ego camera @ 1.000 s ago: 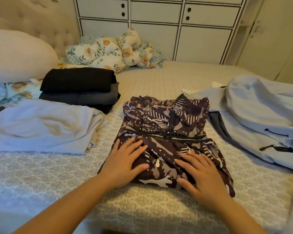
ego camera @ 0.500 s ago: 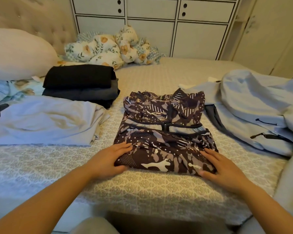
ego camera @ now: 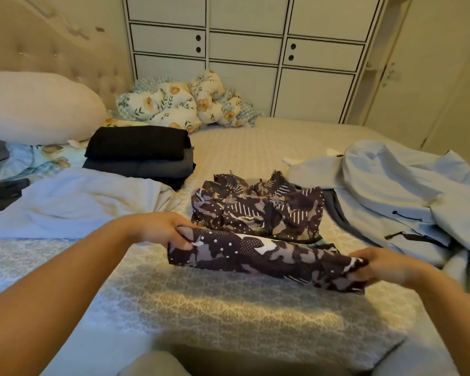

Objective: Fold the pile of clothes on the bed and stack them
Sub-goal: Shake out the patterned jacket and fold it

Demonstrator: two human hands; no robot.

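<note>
Head cam shows the patterned garment point(ego camera: 258, 226) mid-bed, its near edge lifted off the bed point(ego camera: 228, 308). The left hand point(ego camera: 160, 229) pinches one corner and the right hand point(ego camera: 385, 267) pinches the other, fingers curled round the cloth on both sides. Tip, I'd say: keep that edge taut and level, carry it over to meet the far hem, then flatten. After that it probably goes on the dark folded stack point(ego camera: 139, 153) to the left; the light blue hoodie point(ego camera: 391, 191) looks unfolded on the right.

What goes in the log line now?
both hands: left, right grip patterned garment near edge | folded stack behind
</note>
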